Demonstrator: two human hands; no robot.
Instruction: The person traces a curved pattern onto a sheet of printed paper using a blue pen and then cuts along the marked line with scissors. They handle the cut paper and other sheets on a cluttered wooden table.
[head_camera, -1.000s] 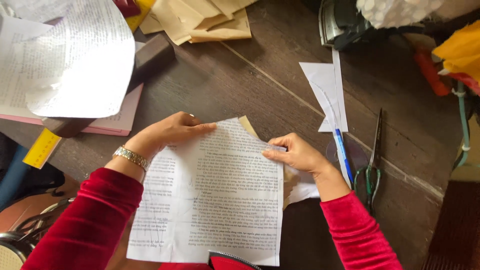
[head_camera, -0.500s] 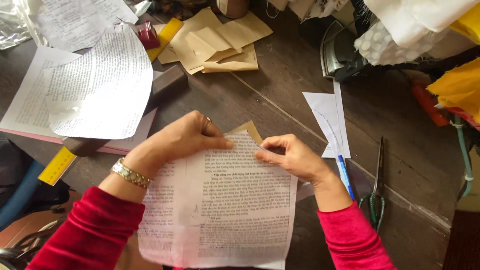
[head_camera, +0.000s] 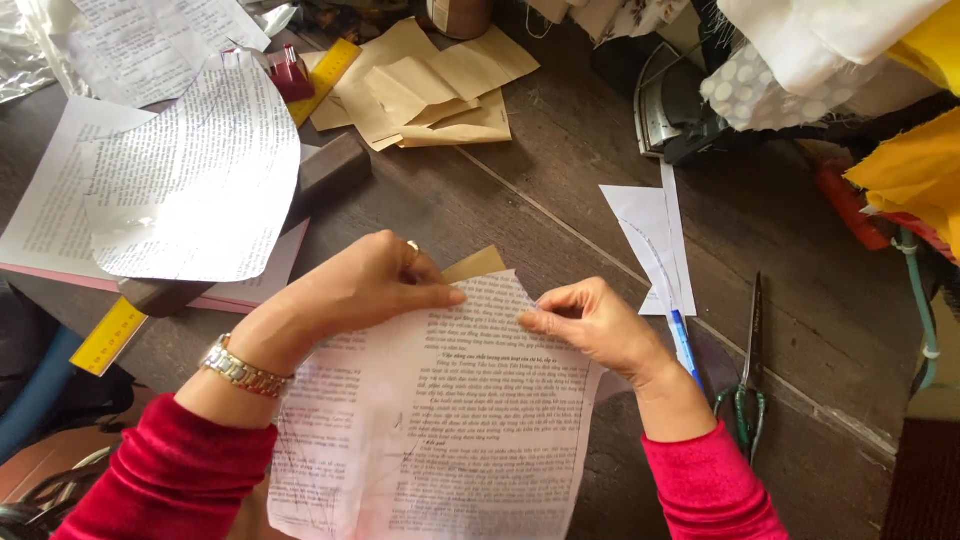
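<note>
Two hands pinch the top edge of a printed paper sheet on a dark wooden surface.

The left hand (head_camera: 365, 290) presses flat, fingers closed on the printed sheet (head_camera: 450, 420) at lower centre of the frame; the right hand (head_camera: 590, 325) grips the same edge between thumb and fingertips. A tan paper piece (head_camera: 476, 264) pokes out behind the sheet. Scissors (head_camera: 748, 375) and a blue pen (head_camera: 684, 343) lie right of the right hand on the surface (head_camera: 540, 215).
</note>
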